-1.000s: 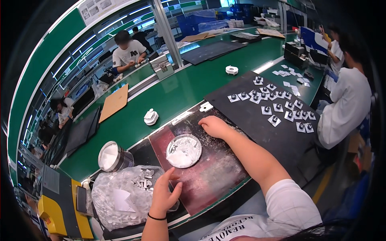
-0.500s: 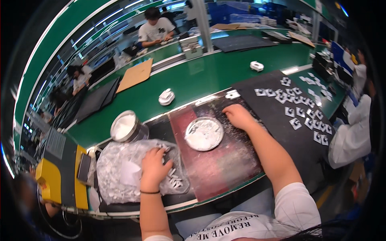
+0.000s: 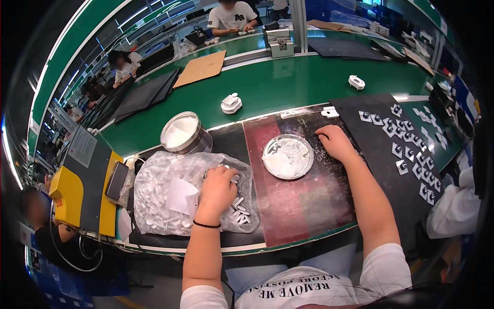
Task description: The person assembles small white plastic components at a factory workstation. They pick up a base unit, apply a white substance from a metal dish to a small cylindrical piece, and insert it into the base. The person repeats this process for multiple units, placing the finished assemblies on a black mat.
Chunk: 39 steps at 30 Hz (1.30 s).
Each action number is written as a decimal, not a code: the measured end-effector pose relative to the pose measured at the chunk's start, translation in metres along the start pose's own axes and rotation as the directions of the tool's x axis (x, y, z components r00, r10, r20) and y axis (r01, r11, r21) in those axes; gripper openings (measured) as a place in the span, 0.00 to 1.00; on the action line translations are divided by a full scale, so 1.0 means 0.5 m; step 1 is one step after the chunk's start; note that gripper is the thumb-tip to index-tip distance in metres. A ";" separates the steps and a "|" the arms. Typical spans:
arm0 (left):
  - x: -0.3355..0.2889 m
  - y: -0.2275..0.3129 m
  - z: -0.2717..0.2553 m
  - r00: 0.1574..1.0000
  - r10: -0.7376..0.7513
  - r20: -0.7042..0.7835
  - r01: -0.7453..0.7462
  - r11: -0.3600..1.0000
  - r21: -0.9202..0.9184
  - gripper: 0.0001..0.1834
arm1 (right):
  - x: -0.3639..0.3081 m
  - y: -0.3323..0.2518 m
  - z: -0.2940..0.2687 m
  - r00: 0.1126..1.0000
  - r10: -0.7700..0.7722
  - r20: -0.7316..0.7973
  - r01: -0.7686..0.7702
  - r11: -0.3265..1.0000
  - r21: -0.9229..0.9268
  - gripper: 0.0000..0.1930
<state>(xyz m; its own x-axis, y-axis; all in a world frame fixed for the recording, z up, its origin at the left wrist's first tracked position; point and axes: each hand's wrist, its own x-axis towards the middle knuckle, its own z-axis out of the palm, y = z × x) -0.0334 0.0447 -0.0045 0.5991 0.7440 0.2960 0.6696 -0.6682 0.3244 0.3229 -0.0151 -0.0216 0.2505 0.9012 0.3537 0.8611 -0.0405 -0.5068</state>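
My left hand [image 3: 218,190] reaches into the mouth of a clear plastic bag [image 3: 154,177] full of small white plastic parts. Its fingers are bent down among the parts, and the fingertips are hidden. Several loose white parts [image 3: 240,212] lie in the bag's opening beside this hand. My right hand [image 3: 337,143] rests at the far right of the work mat [image 3: 288,216], fingers curled together; anything in them is too small to make out. Between the hands sits a round shallow dish [image 3: 288,157] with a white substance in it.
A round tub [image 3: 186,133] of white material stands behind the bag. At left is a yellow and grey machine [image 3: 85,190]. Small white cards with dark parts [image 3: 406,136] lie on a black mat at right. White assemblies [image 3: 231,103] sit on the green bench; a co-worker [image 3: 234,18] works beyond.
The whole view has shifted, so the bench appears farther right and higher. My left hand's fingers, spread before, now bend in among the parts. My right hand stays near the same spot on the mat.
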 end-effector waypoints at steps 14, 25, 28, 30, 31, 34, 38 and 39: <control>-0.001 0.010 0.002 0.998 0.057 -0.018 -0.057 0.998 -0.001 0.06 | -0.002 0.013 0.010 0.998 -0.050 0.032 0.050 0.999 -0.001 0.10; 0.000 0.021 -0.003 1.000 0.022 0.008 -0.022 0.999 -0.026 0.06 | -0.004 0.014 0.013 0.999 -0.033 0.034 0.033 0.999 0.018 0.11; 0.000 0.016 0.001 1.000 0.012 0.011 -0.012 0.999 -0.032 0.06 | -0.005 0.013 0.012 0.999 -0.030 0.020 0.029 0.999 0.024 0.11; 0.001 0.014 0.004 1.000 0.008 0.004 -0.008 0.999 -0.037 0.06 | -0.004 0.017 0.014 0.999 -0.034 0.018 0.034 0.999 0.027 0.11; 0.001 0.014 0.005 1.000 0.005 0.000 -0.005 0.999 -0.039 0.06 | -0.005 0.016 0.014 0.999 -0.031 0.019 0.030 0.999 0.026 0.11; 0.002 0.016 0.004 1.000 0.002 0.010 -0.001 0.999 -0.047 0.07 | -0.005 0.018 0.012 0.999 -0.024 0.022 0.024 0.999 0.023 0.11; 0.002 0.014 0.002 1.000 0.011 0.002 -0.011 0.999 -0.050 0.06 | -0.003 0.018 0.014 0.999 -0.023 0.027 0.023 1.000 0.018 0.10; 0.001 0.015 0.002 1.000 0.007 0.005 -0.007 0.999 -0.054 0.06 | -0.003 0.016 0.015 0.999 -0.023 0.031 0.023 1.000 0.017 0.10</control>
<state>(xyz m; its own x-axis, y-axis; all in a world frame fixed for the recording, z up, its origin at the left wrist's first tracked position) -0.0278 0.0402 -0.0027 0.6059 0.7392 0.2939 0.6409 -0.6725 0.3702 0.3263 -0.0133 -0.0321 0.2162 0.9150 0.3405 0.8588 -0.0123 -0.5122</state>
